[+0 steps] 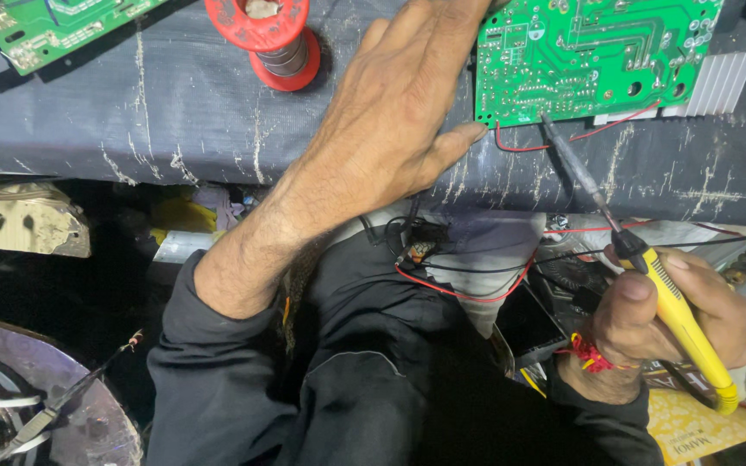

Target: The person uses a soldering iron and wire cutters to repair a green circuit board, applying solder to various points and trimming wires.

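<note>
A yellow-handled soldering iron (649, 285) is being gripped in the right hand (675, 319), the fingers clenched round the handle and the thumb laid along its upper side, while the dark metal shaft is being angled up and leftward so that its tip is being held at the lower edge of the green circuit board (593, 56) — whether tip and board are actually touching cannot be told. A red thread band (589, 352) is being worn at that wrist. The left hand (390, 121) is being rested flat and unclenched, nothing grasped in it, on the dark scratched cloth (174, 121) just left of the circuit board, with the thumb tip being pressed against the board's lower left corner. A thin red wire (580, 138) is being looped out from under the board's bottom edge, and a ribbed pale heat sink (723, 82) is showing at the board's lower right corner. Left of the circuit board, beyond the left hand, a red spool of solder wire (274, 43) is standing on the cloth, and well further left a second green board (53, 26) is lying at the upper corner. Below the circuit board, past the cloth's edge, loose red and black wires (468, 289) are being draped over the dark-sleeved lap — tweezers (36, 423) are lying on a round grey disc (88, 414) far to the lower left.
</note>
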